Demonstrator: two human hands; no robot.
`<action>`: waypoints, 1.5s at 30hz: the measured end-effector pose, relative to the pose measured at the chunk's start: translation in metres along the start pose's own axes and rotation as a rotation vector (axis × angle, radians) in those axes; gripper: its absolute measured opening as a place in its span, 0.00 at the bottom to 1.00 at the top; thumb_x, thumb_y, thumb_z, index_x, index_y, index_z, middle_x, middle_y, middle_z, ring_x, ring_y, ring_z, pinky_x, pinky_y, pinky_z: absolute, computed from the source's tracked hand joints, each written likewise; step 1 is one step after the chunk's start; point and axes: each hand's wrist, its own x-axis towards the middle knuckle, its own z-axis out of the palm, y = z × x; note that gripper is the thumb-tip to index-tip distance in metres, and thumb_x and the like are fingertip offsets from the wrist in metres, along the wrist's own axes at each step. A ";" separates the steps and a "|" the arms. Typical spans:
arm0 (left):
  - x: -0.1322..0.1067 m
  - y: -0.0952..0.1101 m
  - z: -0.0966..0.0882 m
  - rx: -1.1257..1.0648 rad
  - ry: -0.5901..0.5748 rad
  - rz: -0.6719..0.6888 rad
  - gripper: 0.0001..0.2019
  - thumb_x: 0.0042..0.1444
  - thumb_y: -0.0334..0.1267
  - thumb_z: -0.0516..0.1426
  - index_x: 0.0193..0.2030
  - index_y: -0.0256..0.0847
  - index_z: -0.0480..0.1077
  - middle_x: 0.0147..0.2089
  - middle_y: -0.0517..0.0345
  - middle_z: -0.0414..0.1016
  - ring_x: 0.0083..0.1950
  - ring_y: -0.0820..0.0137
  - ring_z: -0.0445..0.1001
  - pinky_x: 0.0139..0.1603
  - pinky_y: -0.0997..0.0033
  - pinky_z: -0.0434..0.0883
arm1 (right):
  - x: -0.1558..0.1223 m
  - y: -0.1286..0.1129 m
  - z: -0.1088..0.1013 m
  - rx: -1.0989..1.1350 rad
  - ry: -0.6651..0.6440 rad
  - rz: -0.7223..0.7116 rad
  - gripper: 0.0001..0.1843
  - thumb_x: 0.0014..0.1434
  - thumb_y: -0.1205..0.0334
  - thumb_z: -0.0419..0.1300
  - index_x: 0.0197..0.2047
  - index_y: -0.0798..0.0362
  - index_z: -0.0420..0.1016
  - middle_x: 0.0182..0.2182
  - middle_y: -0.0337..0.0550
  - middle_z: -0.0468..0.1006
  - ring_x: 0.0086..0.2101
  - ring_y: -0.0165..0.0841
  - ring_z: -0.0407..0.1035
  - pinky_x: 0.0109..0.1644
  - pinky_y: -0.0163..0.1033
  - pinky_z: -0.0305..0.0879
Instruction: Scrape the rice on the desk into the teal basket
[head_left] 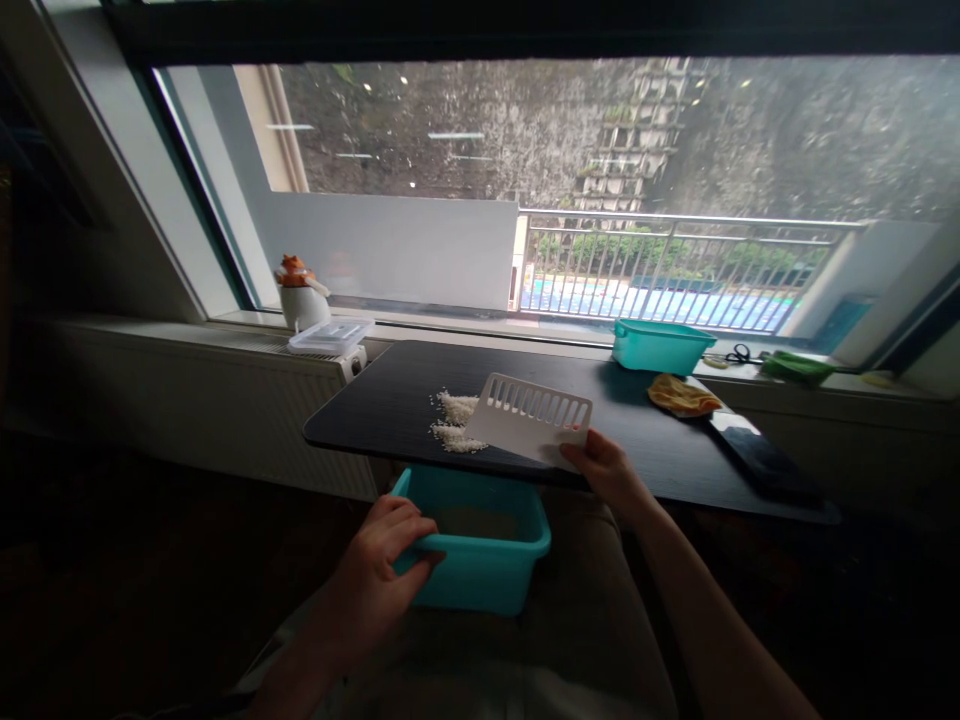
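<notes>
Grains (457,438) lie heaped near the table's (397,385) front edge; work appears unfinished. My right hand (606,470) pinches a slotted scraper (517,438) beside them; my left hand (390,545) clasps a turquoise bin (480,580) by its rim, contents too dim to judge.

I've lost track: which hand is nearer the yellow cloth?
Right hand: it grips a slotted plate, left of the cloth. The left hand holds a tub by its rim, farther left.

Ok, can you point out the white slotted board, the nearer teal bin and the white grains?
White slotted board (521,433): head view, solid strip below the slots.
Nearer teal bin (480,577): head view, outer wall facing the wearer.
White grains (457,408): head view, upper heap.
</notes>
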 end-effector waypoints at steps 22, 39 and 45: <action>0.000 0.002 0.001 0.010 0.003 -0.001 0.03 0.52 0.32 0.58 0.34 0.42 0.73 0.36 0.56 0.74 0.44 0.64 0.70 0.43 0.64 0.72 | -0.003 -0.009 0.002 -0.071 -0.027 -0.010 0.18 0.51 0.53 0.64 0.45 0.52 0.75 0.41 0.44 0.81 0.42 0.42 0.74 0.49 0.50 0.69; -0.001 0.002 -0.005 0.005 0.018 -0.026 0.03 0.50 0.31 0.58 0.32 0.41 0.73 0.36 0.55 0.74 0.43 0.64 0.71 0.41 0.67 0.73 | -0.007 -0.015 -0.003 -0.053 -0.103 0.042 0.17 0.53 0.54 0.64 0.45 0.51 0.75 0.43 0.43 0.80 0.44 0.42 0.72 0.52 0.49 0.67; -0.001 0.001 -0.005 0.017 0.009 -0.036 0.04 0.50 0.30 0.58 0.32 0.42 0.73 0.36 0.55 0.73 0.44 0.63 0.70 0.42 0.66 0.72 | -0.008 -0.017 -0.002 -0.053 -0.079 0.038 0.19 0.51 0.53 0.65 0.45 0.51 0.75 0.42 0.43 0.80 0.44 0.42 0.73 0.52 0.50 0.67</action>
